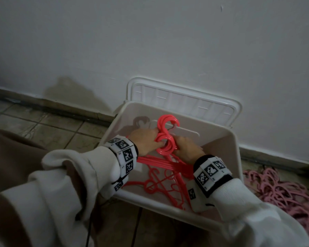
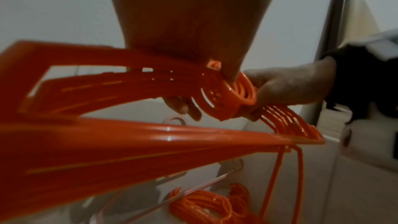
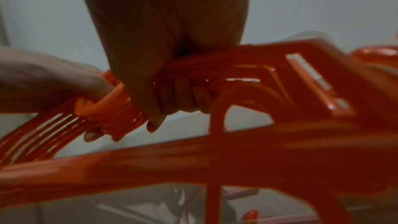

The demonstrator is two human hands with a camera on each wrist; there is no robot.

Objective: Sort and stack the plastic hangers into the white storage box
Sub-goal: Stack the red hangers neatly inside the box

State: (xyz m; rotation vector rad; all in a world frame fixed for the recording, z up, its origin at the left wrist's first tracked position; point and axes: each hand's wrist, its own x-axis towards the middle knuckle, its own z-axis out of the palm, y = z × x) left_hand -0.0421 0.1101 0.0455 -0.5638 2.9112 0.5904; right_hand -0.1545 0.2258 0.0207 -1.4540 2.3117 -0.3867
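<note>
Two hands on one bundle: your left hand (image 1: 146,139) and right hand (image 1: 187,148) both grip a stack of bright red-orange plastic hangers (image 1: 166,139) at the neck, just under the hooks, fingers curled round the plastic. The left wrist view shows your left hand (image 2: 187,23) coming down onto the bundle (image 2: 133,81) with the fingertips (image 2: 183,106) wrapped underneath, and the right hand (image 2: 284,88) clamped on the far side of the looped hooks. The right wrist view shows your right hand (image 3: 168,48) with fingers (image 3: 181,94) closed round the hanger shoulders (image 3: 237,151), left hand (image 3: 49,77) just beside it on the hooks; blurry there.

The bundle is held inside the open white plastic storage box (image 1: 228,157), hooks pointing away from your hands toward the far wall of the box, shoulders trailing back under your wrists. Below your hands, more red-orange hangers (image 1: 161,184) lie loose on the box floor; whether the held bundle touches them you cannot tell.

Beyond your fingertips the white box lid (image 1: 185,100) leans against the grey wall (image 1: 150,41). Out past your right wrist, outside the box, a heap of pale pink hangers (image 1: 282,191) lies on the tiled floor (image 1: 52,125). White sleeves (image 1: 75,175) and tagged wristbands (image 1: 123,154) on both arms.
</note>
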